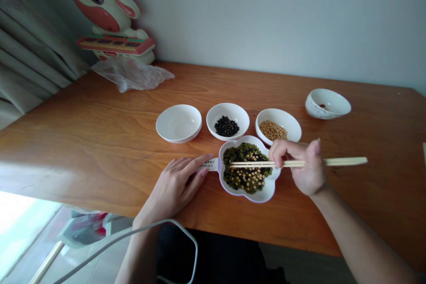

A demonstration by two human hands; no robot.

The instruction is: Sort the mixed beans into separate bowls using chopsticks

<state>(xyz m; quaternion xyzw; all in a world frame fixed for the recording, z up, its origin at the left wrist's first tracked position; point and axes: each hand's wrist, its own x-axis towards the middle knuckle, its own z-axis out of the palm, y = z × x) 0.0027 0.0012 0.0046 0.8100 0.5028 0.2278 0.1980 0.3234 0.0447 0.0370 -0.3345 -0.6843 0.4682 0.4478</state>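
My left hand (181, 182) grips the short labelled handle of a flower-shaped white dish (268, 190) with a lilac rim. Mixed green, black and tan beans (248, 177) cover the inside of this dish. In my right hand (304, 166) is a pair of wooden chopsticks (346, 161), held nearly level, their tips among the beans at the dish's left side. Whether a bean sits between the tips is too small to tell. Behind the dish stand a white bowl of black beans (226, 127), a bowl of tan soybeans (273, 131) and a bare white bowl (179, 122).
Another white bowl (328, 104) with a few small bits inside stands at the back right. A clear plastic bag (135, 74) lies at the back left by a cow-shaped toy keyboard (115, 44). A grey cable (133, 232) loops across my left forearm below the wooden table's (100, 142) front edge.
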